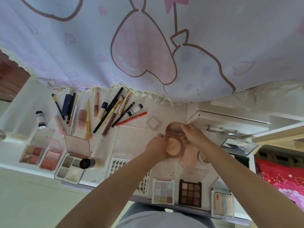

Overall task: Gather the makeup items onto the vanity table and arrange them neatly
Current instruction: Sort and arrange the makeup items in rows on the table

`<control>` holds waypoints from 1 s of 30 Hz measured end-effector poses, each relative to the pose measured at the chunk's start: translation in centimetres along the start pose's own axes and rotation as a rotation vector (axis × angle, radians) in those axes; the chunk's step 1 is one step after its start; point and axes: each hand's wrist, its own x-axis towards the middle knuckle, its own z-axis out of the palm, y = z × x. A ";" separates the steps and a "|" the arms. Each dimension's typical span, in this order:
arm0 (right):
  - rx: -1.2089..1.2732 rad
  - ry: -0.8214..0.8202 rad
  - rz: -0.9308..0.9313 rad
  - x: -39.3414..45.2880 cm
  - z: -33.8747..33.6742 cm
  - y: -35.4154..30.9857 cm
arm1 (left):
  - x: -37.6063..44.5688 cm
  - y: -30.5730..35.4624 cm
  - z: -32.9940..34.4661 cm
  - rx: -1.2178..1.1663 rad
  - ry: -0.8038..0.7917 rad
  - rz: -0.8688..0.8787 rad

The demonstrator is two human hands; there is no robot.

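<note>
A cluttered white worktop holds makeup spread in loose groups. At the back left lies a fan of brushes, pencils and tubes, among them a yellow-handled brush, a red pencil and a navy lipstick case. A small white bottle with a black cap lies further left. Along the front left sit three open palettes: a four-pan blush palette, a pink two-pan blush and a grey-toned quad with a black-capped bottle lying across its corner. Near the front edge lie a pastel nine-pan palette, a brown nine-pan palette and a pale concealer palette. A small clear square case sits just behind the hands. A pastel cartoon-print curtain hangs behind the worktop; red floral fabric shows at the right.

At the centre, an open round pink powder compact is held over the worktop. The left hand grips its base, which holds a peach puff; the right hand pinches the raised lid.
</note>
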 end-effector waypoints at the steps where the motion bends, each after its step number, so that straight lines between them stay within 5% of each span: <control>1: -0.017 -0.003 0.004 0.0 0.0 0.1 | 0.0 0.1 0.0 0.041 -0.004 0.006; 5: -0.057 -0.009 0.017 -0.2 -0.2 0.2 | -0.2 0.1 0.1 0.053 -0.002 0.023; 8: -0.363 0.100 -0.063 -1.1 -0.2 -0.2 | -0.6 -0.2 0.0 0.026 0.021 0.049; 12: -0.626 0.335 -0.468 -3.7 0.2 -0.8 | -1.8 -1.8 0.2 -0.011 0.118 0.049; 15: -0.651 0.248 -0.688 -3.1 0.9 -2.9 | -3.1 -3.6 -0.1 -0.066 0.264 -0.016; 22: -1.047 0.060 -0.556 2.4 6.0 -7.3 | -6.2 -6.6 -0.8 -0.179 0.499 -0.135; 30: -0.846 0.015 -0.427 4.3 6.9 -7.9 | -8.3 -7.7 -1.9 -0.323 0.538 -0.133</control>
